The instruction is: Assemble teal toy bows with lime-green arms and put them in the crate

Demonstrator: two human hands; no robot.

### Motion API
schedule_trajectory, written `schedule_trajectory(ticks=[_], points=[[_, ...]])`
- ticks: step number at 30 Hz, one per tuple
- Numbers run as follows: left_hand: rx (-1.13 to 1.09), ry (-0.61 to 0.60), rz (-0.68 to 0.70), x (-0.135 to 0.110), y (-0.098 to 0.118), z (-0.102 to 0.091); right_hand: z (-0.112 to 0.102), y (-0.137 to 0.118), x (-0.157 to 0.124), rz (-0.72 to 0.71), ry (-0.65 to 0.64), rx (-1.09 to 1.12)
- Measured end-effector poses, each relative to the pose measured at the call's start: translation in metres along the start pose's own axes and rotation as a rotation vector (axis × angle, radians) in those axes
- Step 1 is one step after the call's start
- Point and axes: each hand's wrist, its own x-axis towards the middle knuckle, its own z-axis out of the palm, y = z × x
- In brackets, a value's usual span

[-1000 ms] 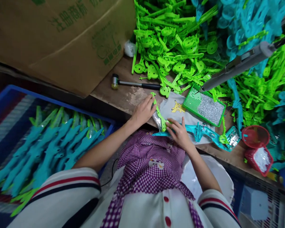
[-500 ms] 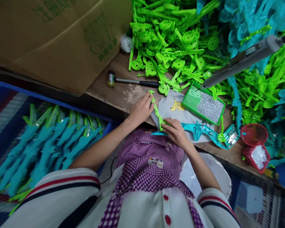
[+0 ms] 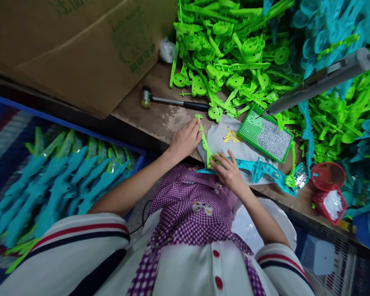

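Observation:
A long, thin bright-green plastic part runs along the bench edge, its lower end by a translucent teal plastic body. My left hand is closed on the green part's upper stretch. My right hand lies over the teal body, fingertips against the green part's lower end and one finger raised. That hand hides where the two parts meet. Beneath them is a grey cloth with a yellow cartoon figure. At the teal body's far end sits another green part with a round end.
A hammer lies behind my left hand. A green tray of small metal pieces stands under a hanging grey power screwdriver. Heaped green parts fill the back. Red containers stand right; a blue crate holds teal parts left.
One finger of my right hand has lifted and the hand has spread slightly. My left hand keeps its place on the green part. The whole view has shifted a little.

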Motion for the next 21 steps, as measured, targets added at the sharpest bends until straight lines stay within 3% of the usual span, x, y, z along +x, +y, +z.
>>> schedule_trajectory(ticks=[5, 14, 18, 21], points=[[-0.011, -0.003, -0.012, 0.001, 0.000, 0.000, -0.004, -0.002, 0.000, 0.046, -0.052, -0.003], [-0.024, -0.007, -0.007, 0.002, 0.000, 0.001, -0.038, -0.014, 0.031, 0.180, -0.168, 0.079], [-0.027, -0.029, -0.003, 0.002, 0.001, -0.001, -0.032, -0.026, 0.033, 0.240, -0.197, -0.003], [-0.040, -0.039, 0.000, 0.004, 0.002, -0.003, -0.023, -0.031, 0.024, 0.275, -0.136, -0.043]])
